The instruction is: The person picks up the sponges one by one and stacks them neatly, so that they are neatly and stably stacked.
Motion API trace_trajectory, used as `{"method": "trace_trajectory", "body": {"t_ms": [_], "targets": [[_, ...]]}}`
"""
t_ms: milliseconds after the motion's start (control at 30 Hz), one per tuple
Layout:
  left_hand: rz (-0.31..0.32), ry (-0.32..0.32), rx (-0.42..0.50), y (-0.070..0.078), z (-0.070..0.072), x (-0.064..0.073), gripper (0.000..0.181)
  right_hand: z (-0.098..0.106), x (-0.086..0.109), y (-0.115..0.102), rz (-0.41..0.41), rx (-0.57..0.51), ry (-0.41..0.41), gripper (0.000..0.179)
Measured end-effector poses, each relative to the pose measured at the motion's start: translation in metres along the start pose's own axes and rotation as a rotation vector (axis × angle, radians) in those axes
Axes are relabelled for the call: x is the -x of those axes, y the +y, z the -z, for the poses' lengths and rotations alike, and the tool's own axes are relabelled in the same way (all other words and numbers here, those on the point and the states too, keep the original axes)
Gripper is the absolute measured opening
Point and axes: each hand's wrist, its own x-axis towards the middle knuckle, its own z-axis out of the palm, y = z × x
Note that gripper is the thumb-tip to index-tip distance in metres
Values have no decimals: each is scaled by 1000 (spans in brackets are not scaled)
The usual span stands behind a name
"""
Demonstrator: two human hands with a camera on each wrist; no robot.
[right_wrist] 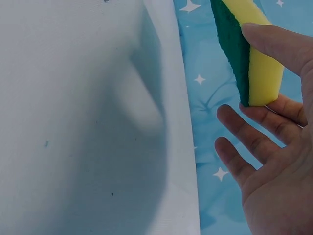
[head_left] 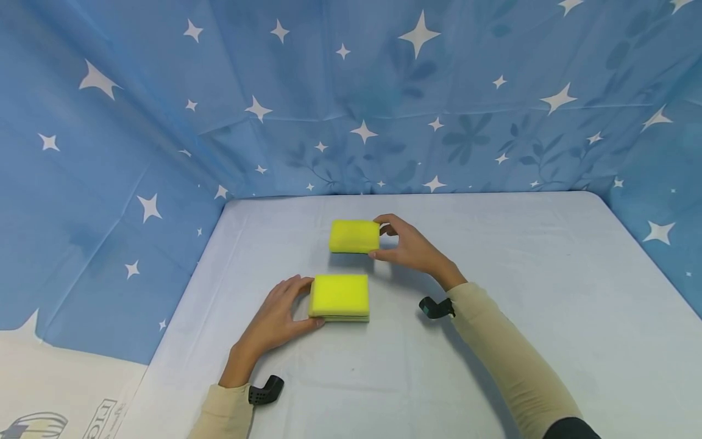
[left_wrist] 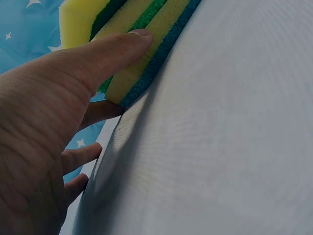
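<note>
Two sponges (head_left: 340,296) lie stacked on the white-covered table, yellow faces up. The left wrist view shows the upper one's green scouring layer and the blue layer (left_wrist: 155,58) under the lower one. My left hand (head_left: 280,317) grips the stack from its left, thumb on the near side and a finger on the far side. Beyond the stack, my right hand (head_left: 408,247) pinches another yellow sponge (head_left: 353,236) by its right end, off the table. Its dark green scouring side (right_wrist: 234,54) faces down, and the right hand's lower fingers are spread away from it.
A white cloth (head_left: 521,262) covers the table. Blue star-printed curtains (head_left: 307,79) hang behind it and along both sides. A pale printed surface (head_left: 66,384) shows at the lower left. Each wrist carries a small black device (head_left: 267,390).
</note>
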Motion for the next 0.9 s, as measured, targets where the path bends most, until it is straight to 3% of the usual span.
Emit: {"method": "trace_trajectory", "body": {"t_ms": [900], "targets": [[5, -9, -1, 0, 0, 0, 84, -3, 6, -8, 41, -27, 5, 73]]}}
